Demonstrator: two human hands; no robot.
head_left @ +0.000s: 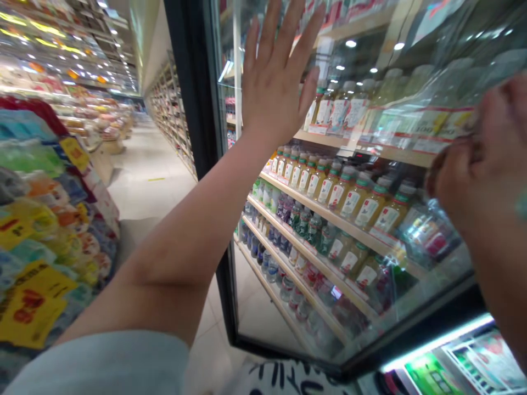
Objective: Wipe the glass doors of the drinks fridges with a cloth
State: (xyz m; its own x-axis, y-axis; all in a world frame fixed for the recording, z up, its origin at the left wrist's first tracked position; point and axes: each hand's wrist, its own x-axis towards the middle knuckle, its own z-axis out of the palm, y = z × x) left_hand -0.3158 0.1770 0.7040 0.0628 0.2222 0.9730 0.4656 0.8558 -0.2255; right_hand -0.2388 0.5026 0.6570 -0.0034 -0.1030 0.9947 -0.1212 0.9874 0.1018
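Note:
My left hand (276, 77) lies flat against the glass door (288, 307) of a drinks cooler, fingers stretched up and apart, holding nothing. My right hand (481, 164) is close to the camera at the right edge, blurred, its fingers curled against the glass; anything in them is hidden. The door has a black frame and hangs at an angle. Rows of bottled drinks (349, 197) with yellow and white labels show through or reflect in the glass on several shelves.
A store aisle (148, 175) with a pale tiled floor runs away on the left, lined by shelving (168, 109). Stacked colourful packaged goods (45, 219) with yellow tags fill the left edge. A lit cooler interior (453, 356) shows at bottom right.

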